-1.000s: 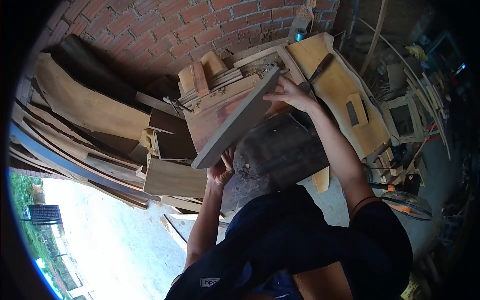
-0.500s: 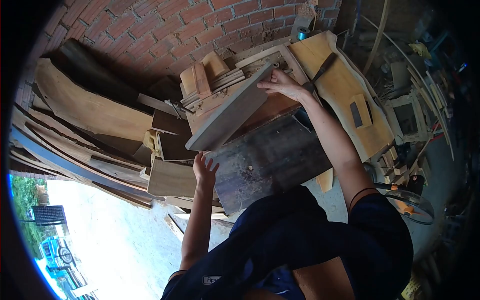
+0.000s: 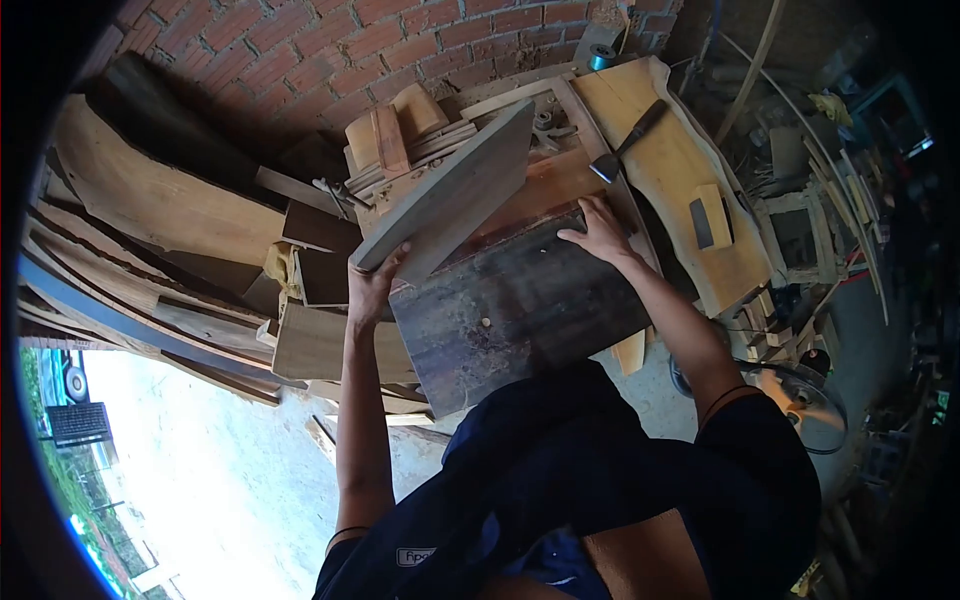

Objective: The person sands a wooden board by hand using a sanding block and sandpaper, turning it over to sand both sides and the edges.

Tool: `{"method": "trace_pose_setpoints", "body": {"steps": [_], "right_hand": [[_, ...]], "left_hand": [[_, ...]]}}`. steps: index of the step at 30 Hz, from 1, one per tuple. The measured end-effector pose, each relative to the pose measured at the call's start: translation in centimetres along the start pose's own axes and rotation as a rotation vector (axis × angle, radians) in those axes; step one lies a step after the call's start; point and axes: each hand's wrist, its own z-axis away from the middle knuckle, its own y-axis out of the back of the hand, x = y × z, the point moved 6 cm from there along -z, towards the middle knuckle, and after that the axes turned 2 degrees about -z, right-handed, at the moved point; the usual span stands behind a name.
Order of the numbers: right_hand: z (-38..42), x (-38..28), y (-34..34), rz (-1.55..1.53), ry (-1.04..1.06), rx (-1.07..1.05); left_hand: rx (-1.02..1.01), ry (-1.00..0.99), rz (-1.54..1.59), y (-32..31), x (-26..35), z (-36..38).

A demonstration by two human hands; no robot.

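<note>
A thick grey wooden board (image 3: 455, 195) stands tilted on its edge over the workbench. At its near left end my left hand (image 3: 373, 287) is closed around the lower corner, fingers on the side facing me. My right hand (image 3: 600, 235) is off the board, fingers spread and holding nothing, just above the far edge of a dark, stained panel (image 3: 520, 310). Beyond that hand lies a chisel-like tool (image 3: 640, 128) with a dark handle and a shiny blade.
A pale live-edge slab (image 3: 625, 95) with a small wooden block (image 3: 713, 215) extends to the right. Wood offcuts (image 3: 400, 130) are piled behind the board. Long planks (image 3: 160, 180) lean at left against the brick wall (image 3: 350, 50). A fan (image 3: 795, 400) stands lower right.
My right hand has let go of the board's far end and come down toward me. My left hand, open before, has closed on the near corner. The board stays tilted.
</note>
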Motion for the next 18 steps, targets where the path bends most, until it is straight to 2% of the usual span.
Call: {"method": "trace_pose_setpoints", "body": {"steps": [1, 2, 4, 5, 7, 8, 10, 14, 16, 17, 18], "right_hand": [[1.5, 1.2, -0.7, 0.211, -0.031, 0.004], [2.1, 3.3, -1.9, 0.217, -0.020, 0.006], [2.1, 6.5, -3.1, 0.210, 0.001, 0.168], [1.8, 6.1, -2.8, 0.213, 0.012, 0.177], [2.0, 4.9, -0.9, 0.097, 0.053, 0.345], [2.5, 4.1, -0.2, 0.100, 0.058, 0.353], [3.9, 3.1, 1.4, -0.096, -0.151, 0.350], [4.5, 6.4, -2.0, 0.084, -0.164, 0.368], [3.4, 6.3, -2.3, 0.039, -0.347, 0.210], [2.5, 5.5, -1.3, -0.047, -0.296, 0.313], [1.5, 2.0, 1.6, -0.128, -0.154, 0.457]], "left_hand": [[-0.026, 0.007, 0.019, -0.4, 0.0, -0.2], [-0.016, 0.002, 0.023, -0.9, 0.2, -0.3], [0.025, -0.035, 0.027, -2.0, 1.3, -0.6], [0.065, -0.073, 0.004, -2.4, 2.0, -0.8], [0.041, -0.061, 0.022, -2.1, 1.6, -1.1], [0.012, -0.041, 0.038, -2.0, 1.2, -1.3], [-0.026, -0.008, 0.061, -1.6, 0.4, -1.7], [0.014, -0.050, 0.062, -1.9, 0.8, -1.7], [-0.018, -0.009, 0.062, -1.9, 0.6, -1.7], [-0.007, -0.016, 0.063, -1.7, 0.8, -1.9], [0.000, -0.034, 0.051, -1.6, 0.9, -2.0]]}}
